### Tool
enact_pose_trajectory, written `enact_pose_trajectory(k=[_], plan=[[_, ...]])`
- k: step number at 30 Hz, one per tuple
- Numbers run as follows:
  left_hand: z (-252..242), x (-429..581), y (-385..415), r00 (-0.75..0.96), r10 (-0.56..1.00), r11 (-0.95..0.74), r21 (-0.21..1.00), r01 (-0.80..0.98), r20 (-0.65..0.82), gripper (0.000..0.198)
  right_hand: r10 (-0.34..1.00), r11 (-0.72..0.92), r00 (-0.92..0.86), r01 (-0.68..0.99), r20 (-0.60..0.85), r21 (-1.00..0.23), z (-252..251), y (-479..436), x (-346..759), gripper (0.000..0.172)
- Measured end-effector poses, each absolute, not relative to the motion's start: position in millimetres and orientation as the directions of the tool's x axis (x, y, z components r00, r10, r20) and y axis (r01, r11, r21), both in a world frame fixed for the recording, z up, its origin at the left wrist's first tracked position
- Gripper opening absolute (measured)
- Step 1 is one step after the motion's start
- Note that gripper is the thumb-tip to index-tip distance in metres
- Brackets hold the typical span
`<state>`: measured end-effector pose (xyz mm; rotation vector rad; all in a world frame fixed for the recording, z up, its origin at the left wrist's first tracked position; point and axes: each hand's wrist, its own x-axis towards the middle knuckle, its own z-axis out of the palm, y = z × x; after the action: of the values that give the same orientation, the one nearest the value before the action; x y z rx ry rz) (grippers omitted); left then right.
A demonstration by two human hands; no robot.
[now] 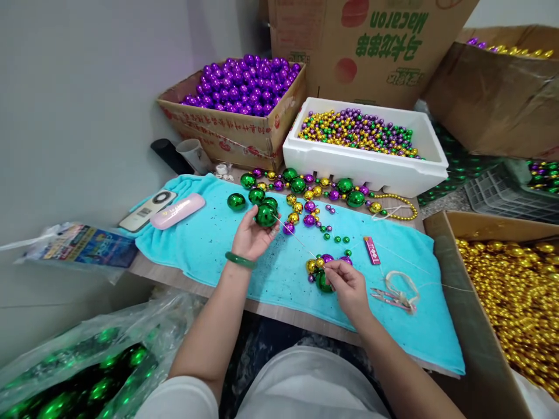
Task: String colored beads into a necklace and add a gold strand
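My left hand (257, 235), with a green bangle (240, 260) at the wrist, holds a large shiny green ball (266, 215) between thumb and fingers. A thin pale thread (297, 237) runs from that ball down to my right hand (343, 279), whose thumb and index finger pinch it. Just beside the right fingers lies a cluster with a green ball (324, 281), gold balls (310, 266) and purple ones. Another green ball (236, 202) rests on the turquoise towel (209, 244), left of my left hand. Strung beads (298, 185) stretch along the towel's back edge.
Behind stand a carton of purple balls (218, 137) and a white foam box (367, 160) of small beads. A carton of gold beads (463, 291) is at right. Small scissors (391, 298), a pink packet (372, 250), a pink case (177, 211) and a remote-like device (147, 210) lie around.
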<state>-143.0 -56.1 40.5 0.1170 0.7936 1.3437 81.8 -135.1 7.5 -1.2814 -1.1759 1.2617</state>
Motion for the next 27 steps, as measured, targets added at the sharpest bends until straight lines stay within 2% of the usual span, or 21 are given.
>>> enact_pose_trajectory(k=[9, 14, 19, 22, 27], plan=[[40, -142, -59, -0.016, 0.927, 0.217, 0.572, -0.791, -0.374, 0.026, 0.997, -0.072, 0.008, 0.061, -0.072, -0.996, 9, -138, 85, 0.016], [41, -145, -62, -0.095, 0.953, 0.124, 0.661, -0.740, -0.286, 0.021, 0.999, -0.044, 0.002, 0.113, -0.044, -0.993, 10, -138, 91, 0.016], [42, -144, -66, -0.141, 0.985, -0.011, 0.777, -0.630, -0.100, 0.033, 0.999, -0.046, -0.006, 0.123, -0.047, -0.991, 12, -135, 93, 0.016], [43, -138, -70, -0.071, 0.997, -0.016, 0.836, -0.549, -0.028, 0.043, 0.998, -0.061, -0.021, 0.086, -0.063, -0.994, 11, -133, 91, 0.017], [46, -125, -79, 0.033, 0.999, -0.005, 0.865, -0.501, 0.024, 0.052, 0.997, -0.076, -0.011, 0.007, -0.076, -0.997, 4, -131, 86, 0.020]])
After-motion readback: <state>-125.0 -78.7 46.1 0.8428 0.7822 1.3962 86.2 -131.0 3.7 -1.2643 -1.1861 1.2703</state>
